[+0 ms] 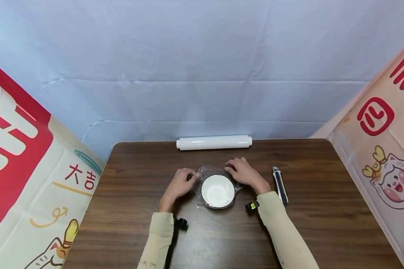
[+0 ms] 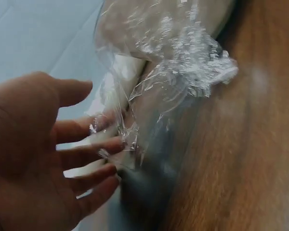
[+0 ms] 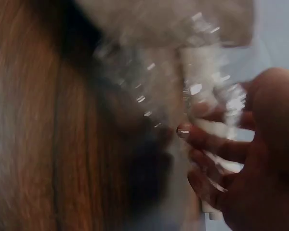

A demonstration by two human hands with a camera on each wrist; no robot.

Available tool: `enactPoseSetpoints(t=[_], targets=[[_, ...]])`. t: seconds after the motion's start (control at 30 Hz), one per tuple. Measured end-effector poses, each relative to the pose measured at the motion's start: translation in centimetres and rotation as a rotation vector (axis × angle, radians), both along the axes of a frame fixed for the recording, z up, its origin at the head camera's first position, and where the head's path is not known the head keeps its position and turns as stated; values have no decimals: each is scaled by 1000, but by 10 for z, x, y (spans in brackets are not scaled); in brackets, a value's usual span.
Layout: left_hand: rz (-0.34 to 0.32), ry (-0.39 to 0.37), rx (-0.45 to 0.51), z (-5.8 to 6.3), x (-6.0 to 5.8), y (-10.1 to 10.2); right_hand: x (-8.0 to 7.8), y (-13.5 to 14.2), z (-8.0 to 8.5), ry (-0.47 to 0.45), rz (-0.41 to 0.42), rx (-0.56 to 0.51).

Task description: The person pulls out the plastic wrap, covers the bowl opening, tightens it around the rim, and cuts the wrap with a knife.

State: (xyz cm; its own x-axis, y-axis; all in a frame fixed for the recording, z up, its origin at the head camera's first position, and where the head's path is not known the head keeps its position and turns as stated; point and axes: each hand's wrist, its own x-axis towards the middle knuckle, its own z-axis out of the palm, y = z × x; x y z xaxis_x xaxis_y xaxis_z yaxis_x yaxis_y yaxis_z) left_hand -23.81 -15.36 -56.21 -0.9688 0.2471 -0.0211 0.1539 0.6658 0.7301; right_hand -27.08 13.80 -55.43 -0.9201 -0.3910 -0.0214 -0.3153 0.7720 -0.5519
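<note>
A round dish [image 1: 217, 191], white on top with a dark edge, sits on the table with clear plastic wrap [image 1: 207, 172] spread around it. In the left wrist view the crinkled plastic wrap [image 2: 197, 62] covers its brownish side. My left hand [image 1: 182, 182] is at the dish's left, its fingers fairly straight and touching the loose film, the thumb apart. My right hand [image 1: 244, 172] is at the upper right of the dish. In the blurred right wrist view, its loosely bent fingers [image 3: 216, 142] touch the plastic wrap [image 3: 197, 91].
A white roll [image 1: 214, 142] lies along the far edge of the brown wooden table [image 1: 121, 209]. Right of my right forearm is a utility knife [image 1: 280, 185]. A pale cloth [image 1: 202, 74] hangs behind, with printed banners on both sides.
</note>
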Motion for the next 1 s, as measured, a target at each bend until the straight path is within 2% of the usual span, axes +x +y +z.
enactPoseSetpoints(t=[0.07,0.1,0.2,0.33,0.4,0.5,0.7,0.9,1.0], targets=[[-9,-42,44,-1,-6,-1,-4,0,-3,-43,-7,51],[10,-71,84,-1,-9,-2,-6,1,-3,-53,-17,64],[97,-220,344,-5,-14,-1,-8,5,-3,-84,-54,30],[219,-354,664,-12,-17,1,-8,10,-4,-162,-102,-129],[257,-372,711,-14,-16,2,-6,11,-4,-231,-143,-221],[310,-349,677,-17,-16,3,-4,12,-4,-309,-189,-323],[402,-273,525,-19,-18,5,-7,13,-9,-412,-203,-439],[464,-175,369,-18,-18,7,-10,14,-12,-520,-267,-513],[472,-158,329,-17,-19,7,-10,14,-11,-627,-277,-631]])
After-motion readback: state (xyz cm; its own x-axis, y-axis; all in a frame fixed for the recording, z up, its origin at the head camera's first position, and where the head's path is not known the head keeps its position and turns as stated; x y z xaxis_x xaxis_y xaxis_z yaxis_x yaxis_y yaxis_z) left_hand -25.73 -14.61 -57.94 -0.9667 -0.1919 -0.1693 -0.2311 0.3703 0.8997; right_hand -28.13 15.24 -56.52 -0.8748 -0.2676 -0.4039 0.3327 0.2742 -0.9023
